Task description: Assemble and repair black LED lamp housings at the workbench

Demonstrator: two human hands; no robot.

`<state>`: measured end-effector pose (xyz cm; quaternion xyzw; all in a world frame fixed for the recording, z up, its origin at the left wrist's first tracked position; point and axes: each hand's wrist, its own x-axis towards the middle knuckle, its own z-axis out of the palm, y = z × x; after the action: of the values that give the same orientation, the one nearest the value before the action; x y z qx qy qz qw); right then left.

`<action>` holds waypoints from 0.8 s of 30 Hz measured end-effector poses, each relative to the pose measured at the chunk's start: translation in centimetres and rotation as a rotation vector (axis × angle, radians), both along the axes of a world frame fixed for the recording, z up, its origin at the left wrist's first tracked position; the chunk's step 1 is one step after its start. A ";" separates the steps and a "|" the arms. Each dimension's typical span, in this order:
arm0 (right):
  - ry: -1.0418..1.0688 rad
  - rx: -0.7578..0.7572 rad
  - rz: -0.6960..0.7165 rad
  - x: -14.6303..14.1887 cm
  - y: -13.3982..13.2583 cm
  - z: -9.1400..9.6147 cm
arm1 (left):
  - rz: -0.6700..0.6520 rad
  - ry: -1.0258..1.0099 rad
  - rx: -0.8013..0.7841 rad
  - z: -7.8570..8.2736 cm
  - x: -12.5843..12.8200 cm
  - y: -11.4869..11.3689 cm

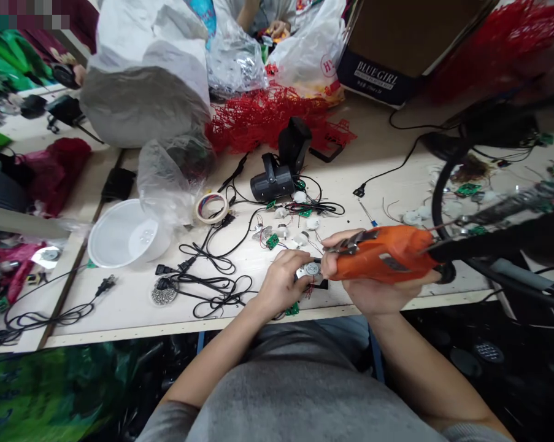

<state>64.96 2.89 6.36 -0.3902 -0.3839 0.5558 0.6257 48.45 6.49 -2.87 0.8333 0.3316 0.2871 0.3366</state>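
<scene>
My left hand (282, 281) is closed with its fingertips on a small round silver motor (310, 269), low over the bench near its front edge. Red wires hang below the motor, and a black piece lies partly hidden under it. Wrapped in my right hand (380, 299) is an orange electric screwdriver (375, 253), its nose directed left toward the motor. Whether the tip touches the motor is hidden by my fingers. Just beyond my hands lie several small motors with white parts and a green circuit board (272, 241). Another green board (292, 309) sits by my left wrist.
A white plastic bowl (96, 242), a tape roll (212, 209), a pile of screws (163, 292) and tangled black cords (219, 288) lie leftward. Black lamp housings (272, 182) stand behind. A cardboard box (373, 78) is at the back; a person's hand (279, 29) shows across the bench.
</scene>
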 end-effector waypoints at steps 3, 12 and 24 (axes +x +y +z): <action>-0.010 0.046 -0.057 0.2 -1.1 0.6 | -0.007 0.076 0.082 0.6 0.1 -0.1; 0.072 0.106 -0.009 -0.1 -1.7 -0.4 | -0.040 0.262 0.263 0.5 0.2 -0.2; 0.035 0.077 -0.030 0.4 -1.1 -0.7 | 0.056 0.130 -0.045 2.3 0.2 0.8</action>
<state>65.34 1.84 5.62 -0.3617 -0.3882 0.5378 0.6552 48.64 7.30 -0.55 0.8327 0.3823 0.2340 0.3250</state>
